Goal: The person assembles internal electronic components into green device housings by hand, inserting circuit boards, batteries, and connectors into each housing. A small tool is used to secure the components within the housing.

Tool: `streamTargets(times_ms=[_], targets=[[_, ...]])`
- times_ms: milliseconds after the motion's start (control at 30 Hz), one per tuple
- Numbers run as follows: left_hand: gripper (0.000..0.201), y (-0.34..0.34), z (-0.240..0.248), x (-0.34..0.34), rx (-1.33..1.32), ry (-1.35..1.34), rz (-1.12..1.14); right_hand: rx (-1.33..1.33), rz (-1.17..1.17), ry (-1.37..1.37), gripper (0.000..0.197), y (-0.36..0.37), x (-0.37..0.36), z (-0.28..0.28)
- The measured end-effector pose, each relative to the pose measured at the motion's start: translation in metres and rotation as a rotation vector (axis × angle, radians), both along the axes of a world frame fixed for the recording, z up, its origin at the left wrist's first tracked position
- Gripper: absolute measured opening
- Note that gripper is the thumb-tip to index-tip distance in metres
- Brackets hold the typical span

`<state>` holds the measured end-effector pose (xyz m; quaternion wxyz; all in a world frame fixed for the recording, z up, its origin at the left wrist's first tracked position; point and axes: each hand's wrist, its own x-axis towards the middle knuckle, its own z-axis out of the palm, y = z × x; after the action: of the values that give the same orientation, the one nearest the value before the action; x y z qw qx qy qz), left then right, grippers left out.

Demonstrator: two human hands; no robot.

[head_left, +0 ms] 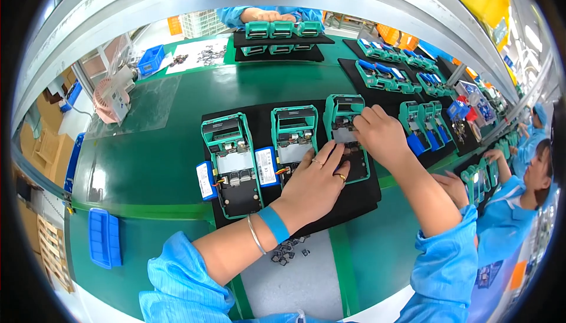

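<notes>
Green case, rightmost on the black mat, seems to be having something small fitted inside, which would call for careful fingertip pressing. The right hand bunches its fingers there, any grip hidden; the left hand, loosely spread, partly blocks it. Two matching cases and blue batteries lie leftward.

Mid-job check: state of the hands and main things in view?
Left hand: fingers extended, fingertips at right device.
Right hand: fingers bent over right device; grip hidden.
Right device: internals exposed, partly covered.
Middle device: internals exposed.
Left device: internals exposed.
Left battery: beside left device, wires showing.
Middle battery: beside middle device.
Small dark parts: loose, scattered.
Pink fan: can't tell whether running.
</notes>
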<state>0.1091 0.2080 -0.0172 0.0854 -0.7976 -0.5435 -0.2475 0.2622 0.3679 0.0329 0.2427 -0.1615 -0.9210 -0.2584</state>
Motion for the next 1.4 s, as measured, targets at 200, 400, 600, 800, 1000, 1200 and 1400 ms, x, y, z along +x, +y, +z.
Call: streamTargets(times_ms=[200, 400, 600, 800, 1000, 1200, 1400], targets=[[0.044, -0.001, 0.018, 0.01, -0.026, 0.011, -0.001, -0.149, -0.163, 0.126, 0.024, 0.003, 0.011, -0.006], [0.087, -0.029, 0.041, 0.03, -0.087, 0.006, 0.096, -0.777, -0.349, 0.291, 0.037, -0.036, 0.047, -0.015], [0.077, -0.054, 0.049, 0.05, -0.052, 0.214, 0.172, -0.718, -0.265, 0.359, 0.032, -0.036, 0.067, -0.006], [0.073, -0.075, 0.059, 0.064, -0.095, 0.221, 0.166, -0.621, -0.166, 0.396, 0.03, -0.048, 0.086, -0.005], [0.069, -0.12, 0.078, 0.061, -0.127, -0.065, 0.129, -0.628, -0.138, 0.761, 0.019, -0.064, 0.093, -0.004], [0.061, -0.184, 0.027, -0.028, 0.077, -0.858, 0.622, -1.009, -0.309, 0.842, 0.021, -0.059, 0.13, -0.021], [0.023, -0.182, 0.043, -0.072, -0.488, -1.684, 0.448, -1.16, -0.312, 0.79, 0.03, -0.062, 0.122, -0.025]])
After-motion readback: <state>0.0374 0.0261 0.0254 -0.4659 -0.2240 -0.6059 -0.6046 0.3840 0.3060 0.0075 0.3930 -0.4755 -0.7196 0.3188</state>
